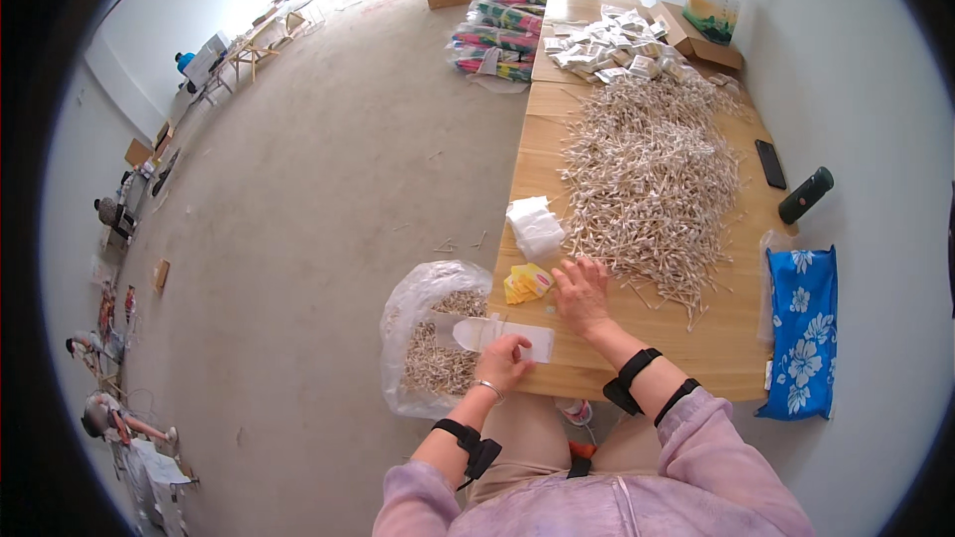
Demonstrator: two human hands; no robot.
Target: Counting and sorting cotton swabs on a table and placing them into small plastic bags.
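A large heap of cotton swabs (647, 179) spreads over the wooden table. At the table's near left edge, my left hand (502, 363) is closed, its fingers on the lower edge of a flat white, partly clear plastic bag (537, 341). The bag reaches past the edge, over a big clear sack of swabs (438, 353). My right hand (584, 296) lies palm down with fingers apart at the heap's near left corner. Touching distance to its left are several small yellow cards (527, 282). Behind these lies a stack of white plastic bags (535, 227).
Filled swab packets (617, 45) pile up at the table's far end, beside an open carton (696, 38). Along the right side are a black phone (770, 164), a dark bottle (806, 196) and a blue flowered pouch (802, 333). Other people work far left.
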